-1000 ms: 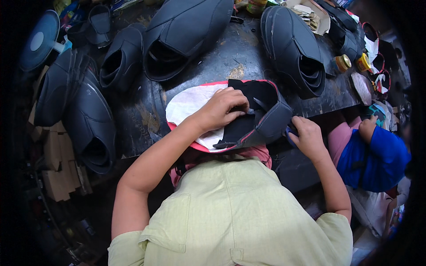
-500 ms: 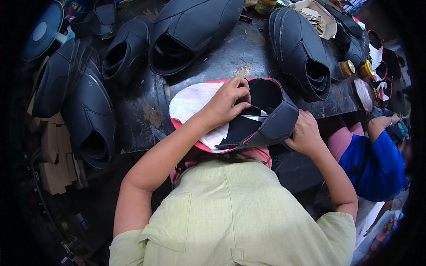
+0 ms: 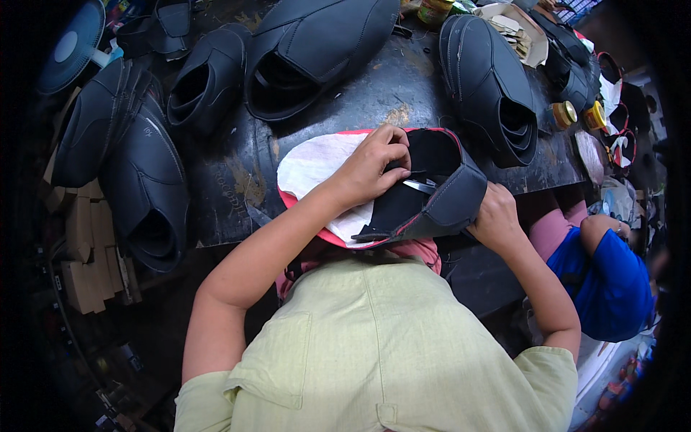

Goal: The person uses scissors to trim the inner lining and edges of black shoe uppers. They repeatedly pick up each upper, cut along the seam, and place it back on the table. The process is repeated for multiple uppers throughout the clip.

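Observation:
In front of my body lies a black shoe upper (image 3: pixel 450 201) with red edging and a white lining (image 3: pixel 317 164) at its left end. My left hand (image 3: pixel 378 162) reaches over the lining, its fingers pinched on the upper's inner edge near the opening. Inside the opening, the bright blades of scissors (image 3: pixel 419 186) point towards those fingertips. My right hand (image 3: pixel 497 217) is closed at the upper's right end, in line with the blades. The upper's wall hides its fingertips and the scissors' handles.
Several black shoe uppers (image 3: pixel 489 79) lie around the dark table (image 3: pixel 360 97). At the right stand small jars (image 3: pixel 563 114) and a carton (image 3: pixel 529 36). A fan (image 3: pixel 70 47) is at far left, above brown blocks (image 3: pixel 86 245). Someone in blue (image 3: pixel 608 288) sits at right.
The scissors' blades, which showed spread apart, now look closer together and show less. My hands have hardly moved. The person in blue has shifted a little.

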Action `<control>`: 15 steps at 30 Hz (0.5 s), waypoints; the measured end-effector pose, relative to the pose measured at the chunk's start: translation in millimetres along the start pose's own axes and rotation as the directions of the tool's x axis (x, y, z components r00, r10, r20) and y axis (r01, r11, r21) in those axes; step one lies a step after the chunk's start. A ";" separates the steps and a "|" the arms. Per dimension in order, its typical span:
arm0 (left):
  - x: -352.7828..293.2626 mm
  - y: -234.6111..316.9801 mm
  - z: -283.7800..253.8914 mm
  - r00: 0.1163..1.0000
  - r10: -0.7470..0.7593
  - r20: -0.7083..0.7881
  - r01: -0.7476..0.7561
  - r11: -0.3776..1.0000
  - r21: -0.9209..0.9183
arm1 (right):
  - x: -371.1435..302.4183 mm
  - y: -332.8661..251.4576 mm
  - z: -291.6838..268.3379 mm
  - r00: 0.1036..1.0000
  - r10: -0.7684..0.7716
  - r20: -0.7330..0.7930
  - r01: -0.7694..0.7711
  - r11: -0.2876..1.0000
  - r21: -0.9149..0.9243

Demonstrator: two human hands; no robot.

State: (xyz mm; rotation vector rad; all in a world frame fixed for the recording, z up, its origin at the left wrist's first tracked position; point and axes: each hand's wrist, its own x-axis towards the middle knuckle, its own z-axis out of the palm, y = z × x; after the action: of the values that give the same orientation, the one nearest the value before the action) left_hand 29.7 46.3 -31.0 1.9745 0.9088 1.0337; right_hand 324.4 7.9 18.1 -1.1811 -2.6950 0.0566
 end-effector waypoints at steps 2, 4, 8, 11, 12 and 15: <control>0.3 0.5 0.0 1.000 0.002 -0.003 -0.002 1.000 0.000 | 1.3 0.4 3.1 1.000 -0.010 -0.022 0.010 1.000 0.015; -0.5 0.3 -0.5 1.000 0.001 -0.006 -0.001 1.000 -0.002 | 1.3 2.0 5.6 1.000 -0.016 -0.024 0.017 1.000 0.023; -1.4 -3.3 -1.5 1.000 -0.030 0.005 0.031 0.998 -0.046 | -0.3 6.9 8.9 0.999 -0.023 -0.029 0.024 1.000 0.011; 0.9 -1.2 -5.2 0.989 -0.143 -0.040 0.125 0.950 -0.287 | -2.1 7.0 8.7 1.000 -0.005 -0.015 0.005 1.000 0.024; 1.4 3.0 -9.2 0.976 -0.201 -0.080 0.144 0.880 -0.452 | -2.9 5.3 8.6 1.000 0.014 -0.006 -0.014 1.000 0.026; -7.8 32.0 -37.1 0.960 -0.250 -0.127 0.131 0.799 -0.587 | -6.7 -1.4 5.3 0.998 0.060 -0.007 -0.059 0.998 0.022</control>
State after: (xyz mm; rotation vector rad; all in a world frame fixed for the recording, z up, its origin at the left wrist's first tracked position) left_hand 2.2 34.0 8.4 1.2624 0.7617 1.2272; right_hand 326.8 2.3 11.9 -1.2525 -2.6459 0.0899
